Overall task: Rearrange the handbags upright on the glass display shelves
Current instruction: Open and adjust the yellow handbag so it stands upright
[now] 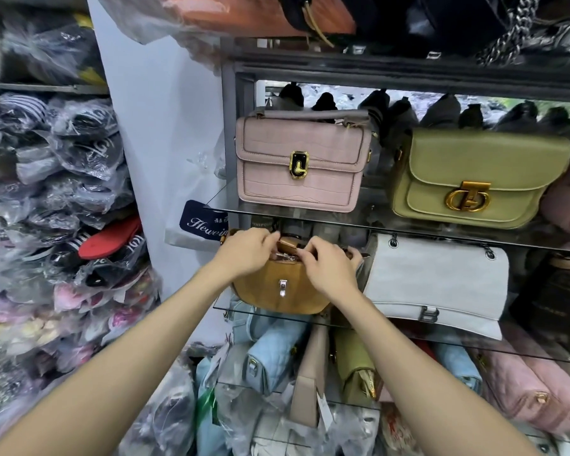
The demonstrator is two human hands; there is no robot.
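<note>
Tan leather handbag (278, 284) stood upright on the glass shelf (270, 313), just left of a white bag (438, 284). At its top opening, left hand (247, 253) and right hand (331, 266) both gripped the rim with curled fingers.

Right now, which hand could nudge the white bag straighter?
The right hand, probably. It grips the tan bag's top right beside the white bag, while the left hand sits farther away.
</note>
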